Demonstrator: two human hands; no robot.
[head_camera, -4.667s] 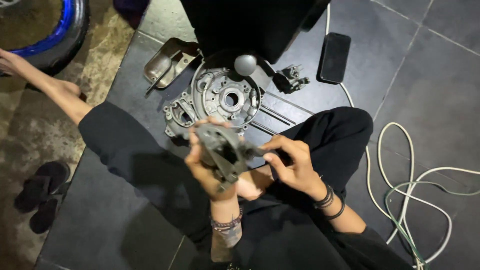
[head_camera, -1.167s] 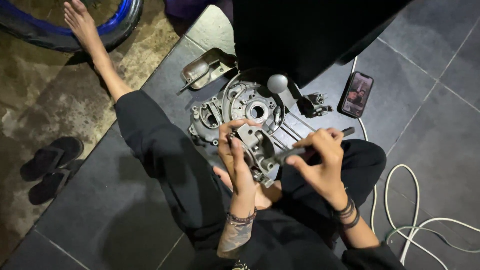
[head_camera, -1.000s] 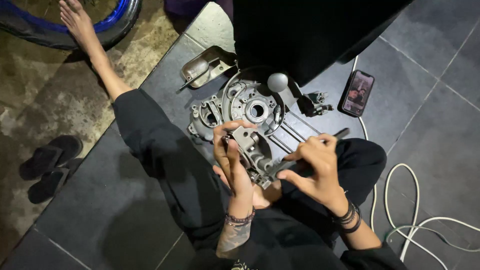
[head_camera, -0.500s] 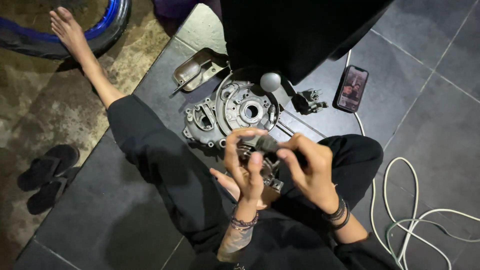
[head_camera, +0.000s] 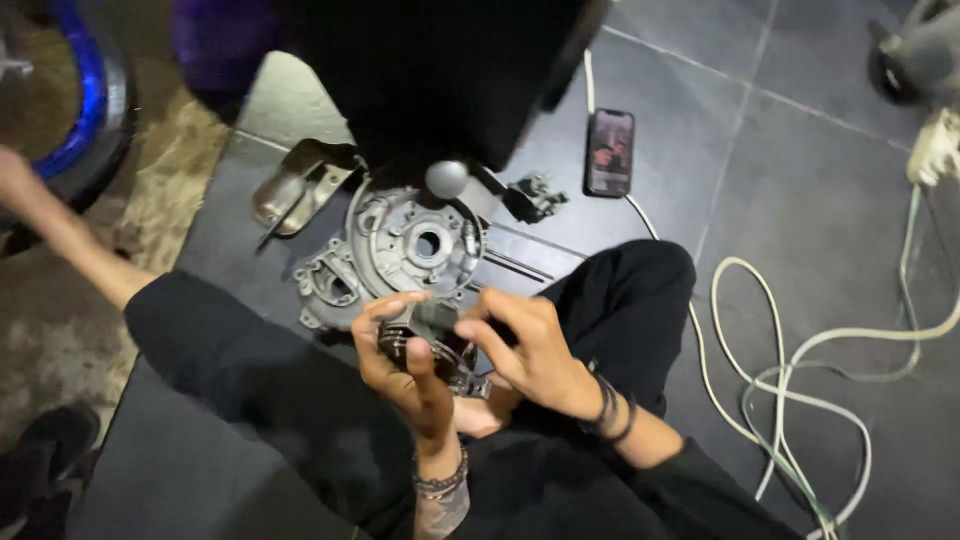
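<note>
1. Shifted since half a second earlier: both hands drawn closer together over the lap, with the small metal engine part (head_camera: 432, 338) turned so that more of its dark round face showed.
2. Left hand (head_camera: 405, 365) wrapped around that part from below and the left, thumb and fingers curled onto its rim; clamped on it.
3. Right hand (head_camera: 530, 345) closed in from the right, fingertips pinched on the upper edge of the same part; whether anything small sat between those fingertips could not be told.
4. Part held above the crossed legs in black trousers, just in front of the grey engine case (head_camera: 400, 255) on the floor, apart from it.
5. Lay flat on the dark tiled floor (head_camera: 800, 170), that case, with a round hole near its middle and a grey ball-topped lever (head_camera: 447, 179) at its far edge.
6. Rested left of the case: a bent metal cover (head_camera: 295, 190).
7. Lay further right: a phone (head_camera: 609, 151) with a lit screen, and beyond it a looped pale cable (head_camera: 790, 370).
</note>
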